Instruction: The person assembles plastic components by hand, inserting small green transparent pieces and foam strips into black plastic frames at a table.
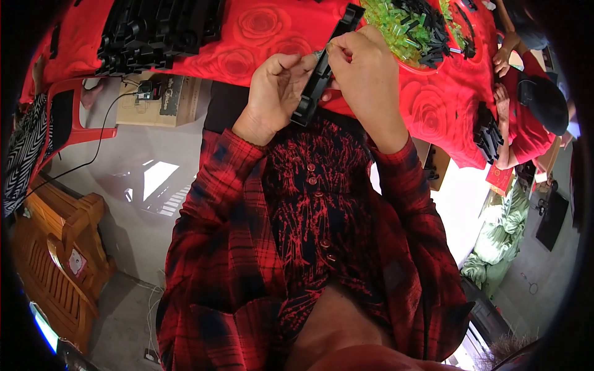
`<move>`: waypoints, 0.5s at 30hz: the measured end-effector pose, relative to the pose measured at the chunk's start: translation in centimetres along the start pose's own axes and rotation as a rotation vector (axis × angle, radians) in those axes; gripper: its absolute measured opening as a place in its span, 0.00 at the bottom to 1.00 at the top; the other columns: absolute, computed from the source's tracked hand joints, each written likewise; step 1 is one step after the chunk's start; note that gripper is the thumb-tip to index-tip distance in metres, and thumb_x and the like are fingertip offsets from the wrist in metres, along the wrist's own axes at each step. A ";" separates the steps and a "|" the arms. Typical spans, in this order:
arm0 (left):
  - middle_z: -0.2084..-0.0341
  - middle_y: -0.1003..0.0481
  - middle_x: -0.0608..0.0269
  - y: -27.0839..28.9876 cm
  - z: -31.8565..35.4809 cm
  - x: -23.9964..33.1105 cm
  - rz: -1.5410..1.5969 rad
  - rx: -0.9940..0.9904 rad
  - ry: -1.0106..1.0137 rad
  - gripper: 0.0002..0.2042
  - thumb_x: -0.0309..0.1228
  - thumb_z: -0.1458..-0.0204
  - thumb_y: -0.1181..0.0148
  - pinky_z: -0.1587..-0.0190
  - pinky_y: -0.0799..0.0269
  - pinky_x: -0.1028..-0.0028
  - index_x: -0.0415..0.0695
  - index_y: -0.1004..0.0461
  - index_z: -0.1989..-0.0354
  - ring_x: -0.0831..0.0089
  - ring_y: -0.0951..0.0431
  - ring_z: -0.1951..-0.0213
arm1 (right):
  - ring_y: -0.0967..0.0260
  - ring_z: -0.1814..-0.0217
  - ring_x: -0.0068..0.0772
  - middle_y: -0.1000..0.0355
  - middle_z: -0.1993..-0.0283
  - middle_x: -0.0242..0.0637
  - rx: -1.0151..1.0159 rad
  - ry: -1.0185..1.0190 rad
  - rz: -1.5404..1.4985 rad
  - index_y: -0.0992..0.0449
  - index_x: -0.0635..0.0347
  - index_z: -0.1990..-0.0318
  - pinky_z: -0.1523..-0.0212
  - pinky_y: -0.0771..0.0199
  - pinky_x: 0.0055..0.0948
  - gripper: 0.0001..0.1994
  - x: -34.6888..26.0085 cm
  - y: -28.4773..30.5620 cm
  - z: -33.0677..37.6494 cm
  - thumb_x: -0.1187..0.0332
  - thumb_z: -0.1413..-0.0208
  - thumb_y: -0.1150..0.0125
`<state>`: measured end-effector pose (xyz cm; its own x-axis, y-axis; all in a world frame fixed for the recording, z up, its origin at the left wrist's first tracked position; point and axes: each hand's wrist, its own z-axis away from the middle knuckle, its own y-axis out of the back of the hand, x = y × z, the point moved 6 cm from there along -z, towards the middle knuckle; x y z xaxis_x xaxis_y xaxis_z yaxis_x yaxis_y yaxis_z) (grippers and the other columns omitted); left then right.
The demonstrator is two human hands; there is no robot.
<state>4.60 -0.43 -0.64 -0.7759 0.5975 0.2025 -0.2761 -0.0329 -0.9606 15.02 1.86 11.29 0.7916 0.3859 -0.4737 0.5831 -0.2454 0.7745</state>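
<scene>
A long, narrow black plastic strip (314, 88) with raised ends and a recessed channel slants up and to the right in front of my body. My left hand (272, 93) holds it from the left, fingers behind it and thumb raised off it. My right hand (371, 77) is closed in a pinch against its upper middle part; whatever lies between thumb and forefinger is too small to make out. Just beyond the right hand, a round red tray (421, 69) holds loose yellow-green translucent pieces (396, 28) and small black pieces (434, 48).
Stacked black plastic strips (158, 34) lie at the far left on the red rose-patterned tablecloth (253, 28). Co-workers sit at the right, one person's hand (502, 99) near more black parts (487, 137). A red chair (77, 133) and cardboard box (170, 102) stand left.
</scene>
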 end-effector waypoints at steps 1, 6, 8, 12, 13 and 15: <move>0.53 0.22 0.51 0.0 0.1 0.0 0.000 0.001 0.000 0.24 0.40 0.40 0.57 0.51 0.28 0.60 0.32 0.28 0.47 0.57 0.22 0.55 | 0.27 0.71 0.46 0.31 0.69 0.42 -0.003 0.000 0.020 0.22 0.62 0.72 0.70 0.25 0.40 0.04 -0.1 0.1 0.0 0.72 0.51 0.39; 0.53 0.23 0.49 -1.7 0.7 0.0 0.096 -0.162 0.041 0.27 0.43 0.41 0.58 0.51 0.29 0.62 0.31 0.32 0.43 0.57 0.22 0.56 | 0.27 0.71 0.47 0.31 0.68 0.43 0.010 0.050 0.071 0.23 0.63 0.72 0.71 0.25 0.41 0.04 -0.5 0.3 -0.2 0.72 0.50 0.40; 0.53 0.23 0.49 -1.0 0.3 -0.2 0.065 -0.152 0.046 0.28 0.43 0.41 0.58 0.51 0.29 0.62 0.31 0.32 0.43 0.57 0.23 0.56 | 0.27 0.72 0.48 0.30 0.68 0.44 0.008 0.059 0.084 0.23 0.63 0.72 0.71 0.25 0.41 0.04 -0.7 0.2 -0.1 0.72 0.50 0.40; 0.60 0.22 0.52 -2.1 0.6 -0.5 0.037 0.042 0.052 0.23 0.43 0.37 0.57 0.56 0.28 0.67 0.34 0.29 0.47 0.62 0.23 0.63 | 0.27 0.72 0.49 0.30 0.67 0.45 -0.007 0.027 0.135 0.24 0.64 0.72 0.72 0.25 0.43 0.05 -0.5 0.1 0.1 0.72 0.49 0.41; 0.60 0.22 0.52 -2.1 0.4 -0.7 0.035 0.040 0.052 0.23 0.43 0.37 0.57 0.56 0.28 0.67 0.34 0.29 0.47 0.62 0.23 0.63 | 0.27 0.73 0.50 0.30 0.67 0.45 -0.014 0.017 0.135 0.24 0.65 0.72 0.72 0.25 0.43 0.05 -0.4 0.1 0.1 0.72 0.48 0.41; 0.68 0.22 0.58 -1.5 0.2 -0.6 -0.355 0.114 -0.041 0.17 0.39 0.34 0.55 0.63 0.28 0.73 0.38 0.27 0.54 0.70 0.24 0.69 | 0.27 0.71 0.48 0.30 0.66 0.45 -0.044 -0.041 0.110 0.23 0.65 0.71 0.71 0.26 0.41 0.05 -0.4 0.0 0.4 0.73 0.48 0.40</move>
<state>5.35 -0.90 0.69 -0.6417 0.5552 0.5291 -0.5917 0.0806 -0.8021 14.76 1.35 11.29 0.8576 0.3223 -0.4008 0.4845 -0.2449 0.8398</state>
